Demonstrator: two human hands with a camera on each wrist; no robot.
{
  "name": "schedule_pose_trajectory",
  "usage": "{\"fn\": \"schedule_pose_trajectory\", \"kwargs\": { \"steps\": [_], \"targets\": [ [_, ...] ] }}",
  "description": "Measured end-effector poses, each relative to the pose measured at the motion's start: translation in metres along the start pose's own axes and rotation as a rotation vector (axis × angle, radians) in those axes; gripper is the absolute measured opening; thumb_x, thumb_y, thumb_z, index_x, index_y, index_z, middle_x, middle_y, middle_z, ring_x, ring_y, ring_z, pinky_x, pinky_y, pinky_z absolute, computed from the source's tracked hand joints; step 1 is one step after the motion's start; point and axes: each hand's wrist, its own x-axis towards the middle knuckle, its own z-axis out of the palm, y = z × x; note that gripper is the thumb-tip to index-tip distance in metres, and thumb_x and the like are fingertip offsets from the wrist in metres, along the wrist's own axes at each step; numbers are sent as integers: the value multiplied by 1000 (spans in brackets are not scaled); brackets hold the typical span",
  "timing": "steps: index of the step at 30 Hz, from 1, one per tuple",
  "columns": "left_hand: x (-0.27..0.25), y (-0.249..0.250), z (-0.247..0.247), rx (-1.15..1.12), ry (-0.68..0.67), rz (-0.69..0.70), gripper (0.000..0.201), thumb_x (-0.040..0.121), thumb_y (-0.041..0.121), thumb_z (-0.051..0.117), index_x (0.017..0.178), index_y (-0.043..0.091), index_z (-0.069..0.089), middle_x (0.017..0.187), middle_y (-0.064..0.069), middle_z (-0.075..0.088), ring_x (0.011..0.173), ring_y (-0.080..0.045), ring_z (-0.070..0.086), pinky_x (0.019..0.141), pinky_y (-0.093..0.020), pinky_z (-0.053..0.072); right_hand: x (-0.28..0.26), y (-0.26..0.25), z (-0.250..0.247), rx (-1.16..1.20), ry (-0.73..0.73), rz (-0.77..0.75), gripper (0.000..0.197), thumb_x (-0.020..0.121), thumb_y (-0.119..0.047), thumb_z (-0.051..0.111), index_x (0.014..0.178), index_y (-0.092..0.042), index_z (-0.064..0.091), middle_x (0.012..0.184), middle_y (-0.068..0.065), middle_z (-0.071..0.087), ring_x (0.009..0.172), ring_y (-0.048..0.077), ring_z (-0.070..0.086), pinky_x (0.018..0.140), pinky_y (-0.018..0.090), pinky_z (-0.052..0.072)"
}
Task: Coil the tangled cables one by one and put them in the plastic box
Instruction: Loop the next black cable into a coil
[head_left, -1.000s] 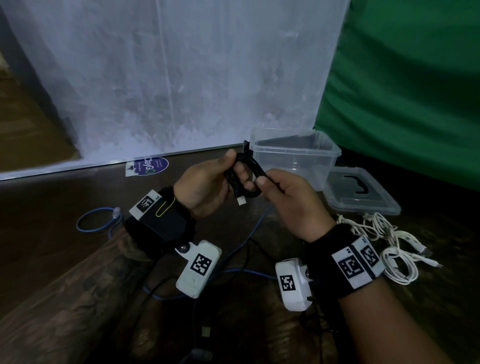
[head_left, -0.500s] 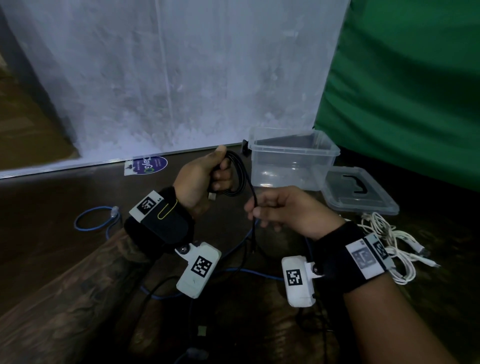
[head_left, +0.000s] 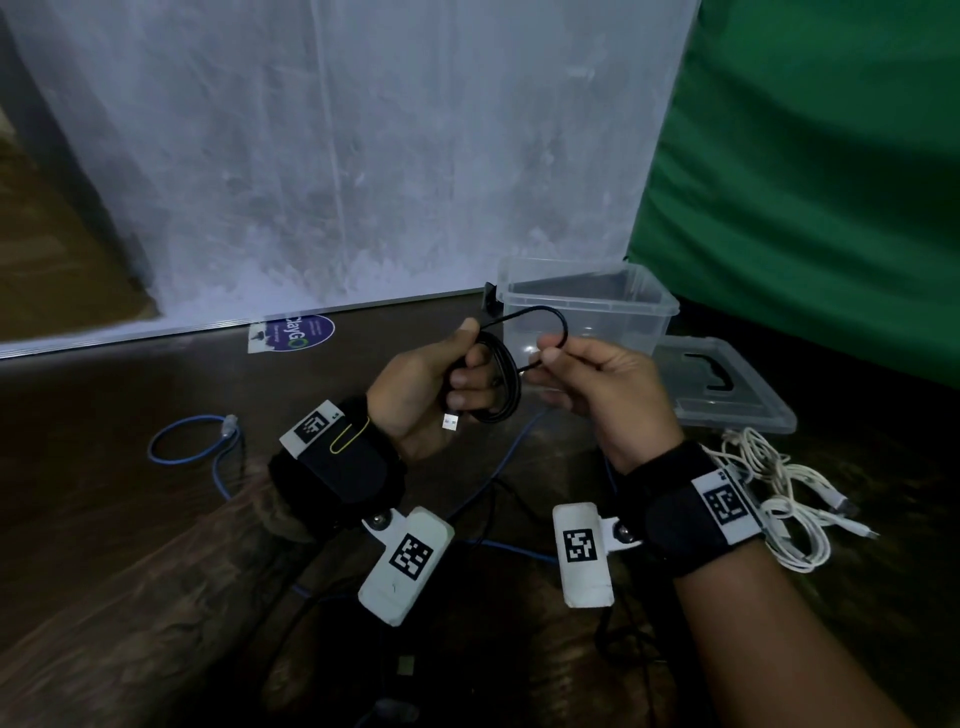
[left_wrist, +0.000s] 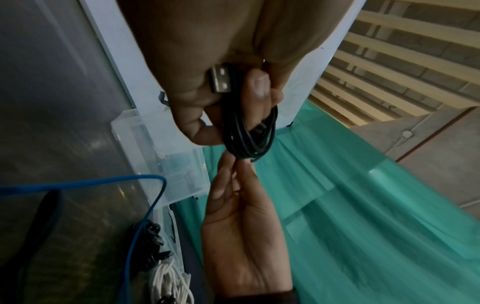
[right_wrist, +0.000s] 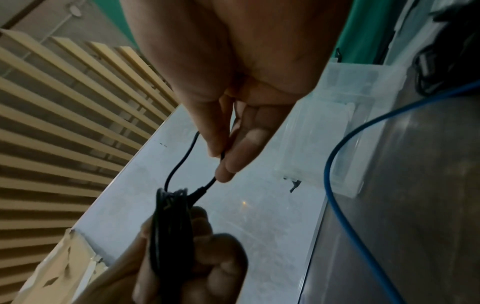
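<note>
Step in hand: coiling one black cable, last turn.

Far left, at 9 o'clock from the hands, a blue cable (head_left: 192, 441) lies looped on the dark floor (head_left: 104, 395), untouched; its run passes beneath both wrists.

Left hand (head_left: 415, 395): fingers and thumb curled round the bundled turns of the black cable (head_left: 501, 384), held in the air. The USB plug (head_left: 450, 422) hangs free at 6 o'clock of the fist; the left wrist view shows it lying against the palm beside the bundle.

One open loop arcs from the left thumb toward 1 o'clock and comes down into the right hand (head_left: 597, 389), just beside the left. Right thumb and forefinger pinch the cable's tail end close to the bundle; the right wrist view shows what looks like the small connector boot at the fingertips, though I cannot be sure.

At 12 to 1 o'clock of the hands, just behind them, stands the plastic box (head_left: 644, 306), lid off. I cannot tell for certain that nothing lies in it. Its lid (head_left: 727, 400) lies flat at 3 o'clock. White cables (head_left: 779, 499) sit in a heap at 4 o'clock, uncoiled.

Judgement: the coil is nearly complete. Next move calls for laying the final loop and tail onto the bundle without slackening the left grip, then carrying it forward over the rim. Blue and white cables remain.
</note>
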Motion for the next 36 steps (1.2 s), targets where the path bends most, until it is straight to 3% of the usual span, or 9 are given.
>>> {"fn": "schedule_pose_trajectory", "kwargs": {
  "steps": [5, 10, 14, 17, 21, 25, 30, 33, 36],
  "targets": [
    [4, -8, 0, 29, 121, 96, 39, 102, 36, 35, 70, 15, 42, 56, 3, 27, 45, -9, 25, 49, -23, 31, -6, 4, 15, -66, -116, 22, 23, 93, -9, 63, 116, -10, 65, 98, 8, 70, 91, 20, 70, 72, 29, 60],
    [3, -13, 9, 189, 292, 204, 39, 102, 34, 37, 69, 14, 44, 56, 2, 35, 47, -10, 32, 47, -21, 33, -4, 11, 18, -284, -212, 9, 69, 69, -25, 89, 121, -34, 44, 118, 9, 66, 107, 19, 68, 91, 35, 56],
    [2, -21, 14, 308, 268, 264, 38, 103, 30, 37, 76, 6, 48, 54, 0, 35, 49, -12, 33, 53, -24, 39, -1, 15, 23, -207, -117, -20, 50, 75, -38, 84, 106, -21, 48, 100, 15, 72, 90, 31, 72, 87, 50, 57],
    [1, -23, 16, 298, 215, 251, 39, 103, 31, 37, 71, 12, 46, 58, 0, 33, 50, -13, 32, 55, -23, 40, -1, 13, 22, -257, -40, -88, 24, 91, -34, 69, 89, -14, 57, 84, 7, 71, 80, 20, 69, 79, 45, 55],
    [-1, -20, 16, 370, 169, 214, 33, 100, 22, 47, 68, 16, 39, 56, 2, 31, 47, -9, 31, 44, -15, 34, -1, 10, 17, -390, 65, -187, 50, 86, -57, 56, 80, -7, 58, 81, 24, 62, 71, 25, 55, 68, 48, 50],
    [1, -26, 13, 497, 150, 254, 41, 87, -11, 57, 67, 16, 34, 49, 4, 41, 47, -10, 39, 51, -18, 39, -1, 5, 14, -304, 56, -199, 29, 96, -31, 62, 80, -6, 60, 74, 19, 51, 69, 23, 47, 66, 35, 41],
    [3, -27, 10, 421, 214, 290, 47, 86, -5, 61, 61, 20, 31, 50, 0, 32, 43, -10, 30, 46, -18, 34, -4, -4, 14, -169, 45, -186, 11, 96, -19, 61, 97, -14, 71, 68, 5, 61, 66, 13, 57, 66, 23, 49],
    [2, -25, 8, 390, 157, 299, 32, 89, -2, 59, 63, 1, 39, 47, 6, 35, 40, -7, 28, 44, -15, 34, -4, -6, 10, 47, -54, 21, 17, 96, -21, 60, 99, -9, 72, 65, 2, 62, 66, 15, 57, 70, 28, 49],
    [2, -25, 7, 397, 104, 268, 31, 91, 1, 56, 91, -27, 44, 50, 9, 49, 41, -5, 29, 43, -14, 30, -4, -7, 9, 145, -176, 153, 20, 87, -22, 64, 100, -8, 72, 70, -1, 65, 66, 10, 58, 69, 23, 50]
  ]
}}
